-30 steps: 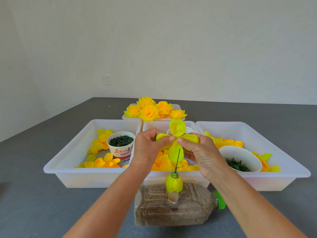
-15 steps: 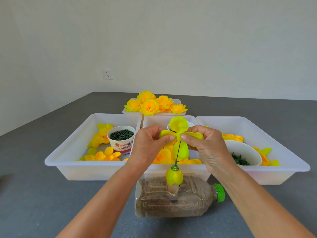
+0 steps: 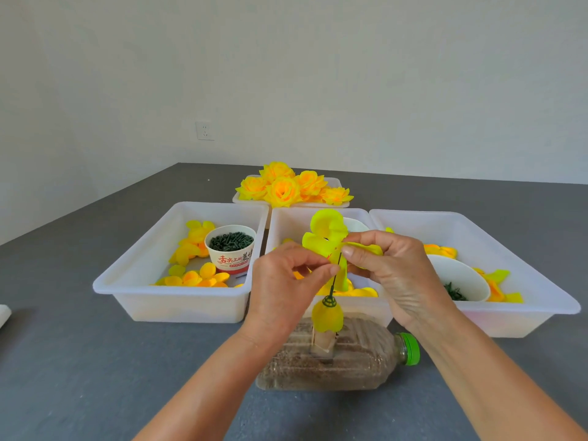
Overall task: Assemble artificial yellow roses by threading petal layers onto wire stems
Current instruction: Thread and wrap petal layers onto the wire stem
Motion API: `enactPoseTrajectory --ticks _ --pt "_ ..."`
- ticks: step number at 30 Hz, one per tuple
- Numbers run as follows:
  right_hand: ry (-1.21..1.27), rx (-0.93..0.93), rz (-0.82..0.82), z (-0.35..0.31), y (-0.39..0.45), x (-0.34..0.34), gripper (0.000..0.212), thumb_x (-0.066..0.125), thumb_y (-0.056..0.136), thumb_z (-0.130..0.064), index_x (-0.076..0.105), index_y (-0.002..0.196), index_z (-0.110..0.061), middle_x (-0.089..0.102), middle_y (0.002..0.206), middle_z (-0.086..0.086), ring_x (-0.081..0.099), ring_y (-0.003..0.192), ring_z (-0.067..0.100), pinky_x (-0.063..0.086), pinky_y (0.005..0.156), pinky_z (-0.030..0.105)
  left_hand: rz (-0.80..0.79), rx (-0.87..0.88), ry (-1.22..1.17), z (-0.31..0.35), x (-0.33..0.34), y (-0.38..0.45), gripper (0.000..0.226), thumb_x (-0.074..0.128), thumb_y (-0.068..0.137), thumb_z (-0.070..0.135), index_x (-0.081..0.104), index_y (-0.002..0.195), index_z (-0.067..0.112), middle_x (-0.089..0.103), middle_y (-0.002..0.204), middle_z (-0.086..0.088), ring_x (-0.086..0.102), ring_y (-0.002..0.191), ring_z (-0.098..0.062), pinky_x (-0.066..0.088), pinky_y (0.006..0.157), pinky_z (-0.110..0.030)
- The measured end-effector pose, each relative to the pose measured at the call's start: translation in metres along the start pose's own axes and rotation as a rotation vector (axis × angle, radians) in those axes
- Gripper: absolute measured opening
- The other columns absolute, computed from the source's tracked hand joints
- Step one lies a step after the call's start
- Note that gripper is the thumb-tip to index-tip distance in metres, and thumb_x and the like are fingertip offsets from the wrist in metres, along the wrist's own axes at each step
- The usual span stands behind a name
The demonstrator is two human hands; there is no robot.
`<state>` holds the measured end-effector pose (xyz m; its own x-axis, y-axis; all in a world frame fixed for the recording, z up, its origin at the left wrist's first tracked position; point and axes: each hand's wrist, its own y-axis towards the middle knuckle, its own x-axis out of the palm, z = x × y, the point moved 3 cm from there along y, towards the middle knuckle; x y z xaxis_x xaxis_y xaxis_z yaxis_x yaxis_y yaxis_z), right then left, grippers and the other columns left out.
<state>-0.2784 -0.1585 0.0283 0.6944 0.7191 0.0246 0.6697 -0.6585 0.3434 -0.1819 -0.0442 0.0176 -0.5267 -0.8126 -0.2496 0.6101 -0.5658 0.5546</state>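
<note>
- While both hands meet above the middle tray, a yellow petal layer [image 3: 327,240] sits at the top of a thin dark wire stem [image 3: 335,275].
- The stem stands nearly upright, with a green cap [image 3: 329,302] and a yellow bud [image 3: 327,318] lower down on it.
- The bud rests on a small block on a bottle [image 3: 334,358] that lies on its side, green lid to the right.
- The left hand [image 3: 283,288] pinches near the stem, fingers curled.
- The right hand [image 3: 394,275] pinches a petal of the layer between thumb and fingertips.
- Behind stand three white trays: the left tray [image 3: 178,294] with loose petals [image 3: 194,275] and a paper cup [image 3: 230,249] of dark green parts, the middle tray [image 3: 286,218], the right tray [image 3: 509,268] with a white bowl [image 3: 458,275].
- Farther back lie finished roses [image 3: 286,186] on the grey table [image 3: 95,377].
</note>
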Motion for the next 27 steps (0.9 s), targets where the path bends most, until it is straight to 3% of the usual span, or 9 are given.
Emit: enactPoseTrajectory --ticks 3,7,13,16,21,25,27 --pt "-0.005 0.026 -0.014 0.001 -0.001 0.000 0.025 0.071 0.075 -0.003 0.077 0.071 -0.027 0.074 0.077 -0.001 0.068 0.070 0.015 0.058 0.070 0.028 -0.022 -0.007 -0.028 0.000 0.001 0.000 0.023 0.077 0.073 0.011 0.070 0.067 0.032 0.066 0.071 0.004 0.059 0.066 -0.013 0.050 0.065 -0.024" --pt "0.065 0.034 -0.049 0.000 -0.004 -0.001 0.016 0.074 0.063 -0.014 0.077 0.075 -0.024 0.074 0.078 0.002 0.069 0.070 0.014 0.055 0.063 0.023 -0.032 -0.017 -0.041 0.002 0.002 -0.001 0.021 0.075 0.075 0.007 0.071 0.068 0.027 0.065 0.070 0.007 0.059 0.066 -0.013 0.050 0.065 -0.024" --pt "0.086 0.030 -0.063 0.001 -0.005 -0.005 0.021 0.074 0.057 -0.021 0.077 0.077 -0.023 0.074 0.078 0.005 0.069 0.071 0.017 0.054 0.064 0.022 -0.032 -0.020 -0.052 0.003 0.003 -0.002 0.019 0.074 0.075 0.006 0.071 0.067 0.022 0.064 0.069 0.007 0.058 0.065 -0.013 0.048 0.064 -0.021" --pt "0.009 -0.024 -0.054 -0.002 -0.007 -0.007 0.018 0.074 0.061 -0.018 0.077 0.074 -0.030 0.074 0.076 -0.001 0.067 0.070 0.012 0.054 0.065 0.019 -0.028 -0.014 -0.049 0.003 0.003 -0.003 0.019 0.074 0.075 0.006 0.071 0.067 0.023 0.064 0.069 0.008 0.058 0.065 -0.012 0.048 0.064 -0.021" --pt "-0.220 -0.177 -0.058 -0.010 -0.007 -0.006 0.039 0.073 0.070 0.005 0.074 0.064 -0.033 0.073 0.071 -0.011 0.067 0.068 0.002 0.053 0.067 0.014 -0.018 -0.018 -0.038 0.002 0.002 -0.002 0.028 0.074 0.075 0.008 0.068 0.066 0.034 0.065 0.068 0.007 0.060 0.066 -0.014 0.051 0.065 -0.025" --pt "-0.335 -0.266 -0.072 -0.017 -0.011 -0.006 0.030 0.074 0.072 -0.002 0.071 0.074 -0.031 0.073 0.074 -0.010 0.066 0.070 0.003 0.053 0.069 0.015 -0.027 -0.019 -0.047 0.001 0.001 -0.003 0.017 0.076 0.074 0.010 0.071 0.071 0.026 0.067 0.071 0.003 0.061 0.067 -0.014 0.052 0.066 -0.025" --pt "-0.411 -0.310 -0.090 -0.019 -0.012 -0.005 0.026 0.074 0.074 -0.003 0.072 0.078 -0.028 0.073 0.078 -0.008 0.066 0.076 0.004 0.053 0.073 0.016 0.019 -0.030 -0.049 -0.001 -0.002 -0.003 0.025 0.078 0.071 0.011 0.066 0.068 0.033 0.066 0.069 0.005 0.061 0.066 -0.012 0.051 0.063 -0.021"
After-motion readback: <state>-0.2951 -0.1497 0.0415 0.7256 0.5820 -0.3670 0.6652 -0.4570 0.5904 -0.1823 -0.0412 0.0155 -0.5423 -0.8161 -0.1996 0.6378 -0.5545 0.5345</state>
